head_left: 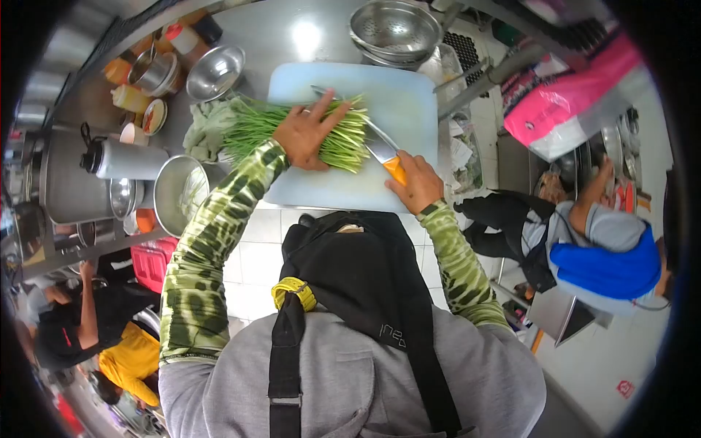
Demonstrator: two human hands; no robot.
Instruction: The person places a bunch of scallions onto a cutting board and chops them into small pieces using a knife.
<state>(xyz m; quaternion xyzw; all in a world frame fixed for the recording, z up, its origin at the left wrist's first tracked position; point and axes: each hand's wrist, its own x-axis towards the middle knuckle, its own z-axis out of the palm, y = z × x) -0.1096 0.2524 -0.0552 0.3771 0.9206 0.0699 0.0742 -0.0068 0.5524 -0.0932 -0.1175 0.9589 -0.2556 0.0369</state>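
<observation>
A large bunch of thin green stalks [252,131] lies across a pale cutting board [299,191], its light ends toward the right. My left hand [310,136] rests on top of the bunch with its fingers spread. A knife with an orange handle [395,171] is gripped in my right hand [420,182], its fingers closed around the handle. The blade [381,146] points up and left, beside the cut ends of the stalks. A second dark metal object [319,90] shows partly behind my left fingers.
A green cloth [209,130], a metal bowl [216,73] and a metal pot [182,196] stand left of the board. Colanders [395,31] sit behind it. Co-workers [606,248] [80,321] are at both sides. A pink bag [562,95] hangs at the right.
</observation>
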